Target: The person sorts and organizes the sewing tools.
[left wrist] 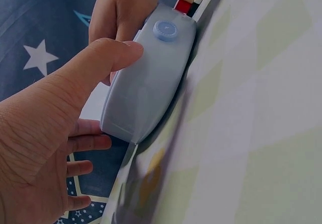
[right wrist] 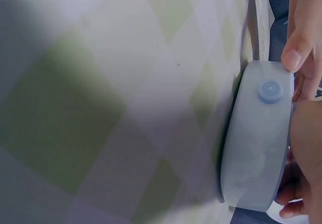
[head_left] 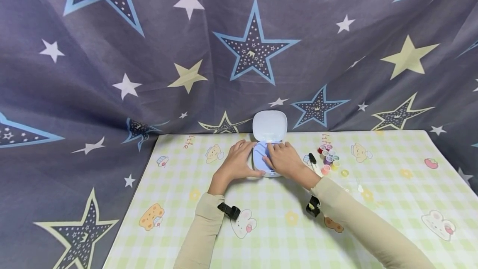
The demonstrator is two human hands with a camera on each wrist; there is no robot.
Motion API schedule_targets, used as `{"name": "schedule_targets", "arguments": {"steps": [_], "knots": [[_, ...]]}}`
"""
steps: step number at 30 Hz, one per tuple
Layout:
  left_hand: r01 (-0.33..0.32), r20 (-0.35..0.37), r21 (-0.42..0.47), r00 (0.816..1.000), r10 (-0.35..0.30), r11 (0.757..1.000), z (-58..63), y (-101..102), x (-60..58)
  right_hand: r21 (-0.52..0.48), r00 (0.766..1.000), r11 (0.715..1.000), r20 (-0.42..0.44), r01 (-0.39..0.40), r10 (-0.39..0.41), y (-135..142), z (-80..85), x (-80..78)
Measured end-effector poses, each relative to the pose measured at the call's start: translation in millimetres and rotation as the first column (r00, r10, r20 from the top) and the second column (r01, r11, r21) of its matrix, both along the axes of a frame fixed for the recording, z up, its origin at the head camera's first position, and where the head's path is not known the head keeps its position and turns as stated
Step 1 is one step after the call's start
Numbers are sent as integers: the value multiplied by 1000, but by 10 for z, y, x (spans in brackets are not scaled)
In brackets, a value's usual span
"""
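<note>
A small light-blue case with a round button on its front stands near the table's back edge, its white lid raised. Inside lies a blue inner tray. My left hand steadies the case from the left, thumb at the front rim and fingers reaching along its far left side. Over the right half bends my right hand, fingers curled at the tray's back right and thumb on the tray. Its palm hides part of the tray. In the right wrist view the case's front shows beside both hands.
Several small lidded pots of coloured material sit right of the case. A black-tipped tool lies by the right forearm. Near them are a yellow round piece and a small white piece. A star-patterned curtain hangs behind the table.
</note>
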State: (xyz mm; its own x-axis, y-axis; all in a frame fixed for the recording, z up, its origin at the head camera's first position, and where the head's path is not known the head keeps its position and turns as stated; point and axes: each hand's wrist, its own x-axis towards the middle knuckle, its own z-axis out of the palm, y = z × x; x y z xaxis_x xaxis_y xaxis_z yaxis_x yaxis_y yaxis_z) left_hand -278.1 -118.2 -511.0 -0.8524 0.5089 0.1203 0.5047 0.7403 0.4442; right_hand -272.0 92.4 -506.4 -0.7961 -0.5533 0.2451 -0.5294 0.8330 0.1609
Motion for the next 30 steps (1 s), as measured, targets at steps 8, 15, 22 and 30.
{"name": "schedule_targets", "arguments": {"steps": [8, 15, 22, 30], "knots": [[-5, 2, 3, 1000, 5, 1000, -19, 0, 3, -17, 1000, 1000, 28, 8, -8, -21, -11, -7], [-16, 0, -23, 1000, 16, 1000, -39, 13, -3, -44, 999, 999, -46, -27, 25, -9, -4, -2], [-20, -38, -36, 999, 19, 999, -44, 23, -13, -53, 999, 998, -39, -25, 23, -5, 1, -9], [-15, -54, -34, 998, 13, 999, -41, 24, -3, -65, 1000, 998, -4, -11, 11, -13, 13, -12]]}}
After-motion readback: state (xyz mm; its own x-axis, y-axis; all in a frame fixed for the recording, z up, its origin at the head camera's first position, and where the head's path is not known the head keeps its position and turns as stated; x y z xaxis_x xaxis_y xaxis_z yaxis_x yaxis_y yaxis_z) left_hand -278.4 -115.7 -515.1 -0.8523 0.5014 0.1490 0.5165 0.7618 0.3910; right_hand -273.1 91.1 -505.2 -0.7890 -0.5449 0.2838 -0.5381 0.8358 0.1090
